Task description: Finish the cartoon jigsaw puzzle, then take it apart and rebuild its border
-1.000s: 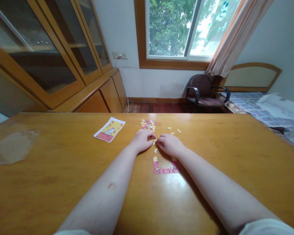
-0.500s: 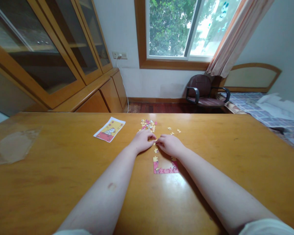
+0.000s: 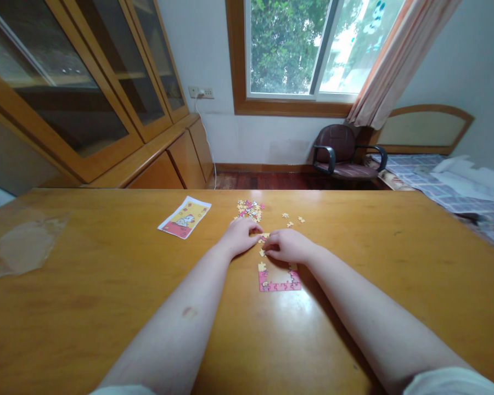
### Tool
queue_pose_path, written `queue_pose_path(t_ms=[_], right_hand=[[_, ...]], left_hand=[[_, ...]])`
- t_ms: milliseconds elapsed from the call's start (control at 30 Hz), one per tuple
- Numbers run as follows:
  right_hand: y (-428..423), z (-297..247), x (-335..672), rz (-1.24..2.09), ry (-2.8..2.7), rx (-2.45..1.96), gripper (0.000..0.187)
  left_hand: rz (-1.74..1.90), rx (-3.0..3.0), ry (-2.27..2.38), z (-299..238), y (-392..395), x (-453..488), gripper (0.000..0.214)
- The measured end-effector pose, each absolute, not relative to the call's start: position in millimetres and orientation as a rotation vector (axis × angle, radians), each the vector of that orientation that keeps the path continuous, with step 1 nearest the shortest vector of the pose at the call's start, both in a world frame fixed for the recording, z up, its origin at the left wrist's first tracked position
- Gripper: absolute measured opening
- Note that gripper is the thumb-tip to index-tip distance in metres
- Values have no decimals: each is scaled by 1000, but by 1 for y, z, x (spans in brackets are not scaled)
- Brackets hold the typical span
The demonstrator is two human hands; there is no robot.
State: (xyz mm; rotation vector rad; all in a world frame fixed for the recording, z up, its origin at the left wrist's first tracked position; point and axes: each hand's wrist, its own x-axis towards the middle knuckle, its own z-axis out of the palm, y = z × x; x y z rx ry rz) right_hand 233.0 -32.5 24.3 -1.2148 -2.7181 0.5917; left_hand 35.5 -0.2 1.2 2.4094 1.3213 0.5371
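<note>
My left hand (image 3: 241, 236) rests on the table, its curved thumb and index finger at the left edge of a short strip of yellow and pink puzzle pieces (image 3: 264, 237). To the right of that strip is my right hand (image 3: 288, 245), palm down, its thumb and fingers bent and a little apart. Its fingertips are close to a loose yellow puzzle piece (image 3: 262, 253); contact is hard to tell. Nearer to me lies a partly joined puzzle border (image 3: 280, 287), pink along the bottom, with yellow pieces atop its sides. My right hand hides some of its right side.
Beyond my left hand lies a pile of puzzle pieces (image 3: 250, 208). Several single pieces (image 3: 301, 219) are scattered at the right. A picture card (image 3: 185, 218) lies to the left, and a clear plastic bag (image 3: 24, 245) at the table's far left.
My right hand has drawn back slightly toward me and its fingers have come off the strip, now showing more of it. My left hand has barely moved.
</note>
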Motion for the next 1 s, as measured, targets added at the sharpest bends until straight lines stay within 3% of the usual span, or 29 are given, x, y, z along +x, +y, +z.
queue_pose_path(t_ms=[367, 1000], right_hand=[[-37, 22, 225, 367, -2692, -1356, 21], [-40, 23, 222, 304, -2647, -1482, 24]], left_hand=[[576, 2401, 1345, -1, 1, 35, 15], [576, 2400, 1350, 0, 0, 37, 15]])
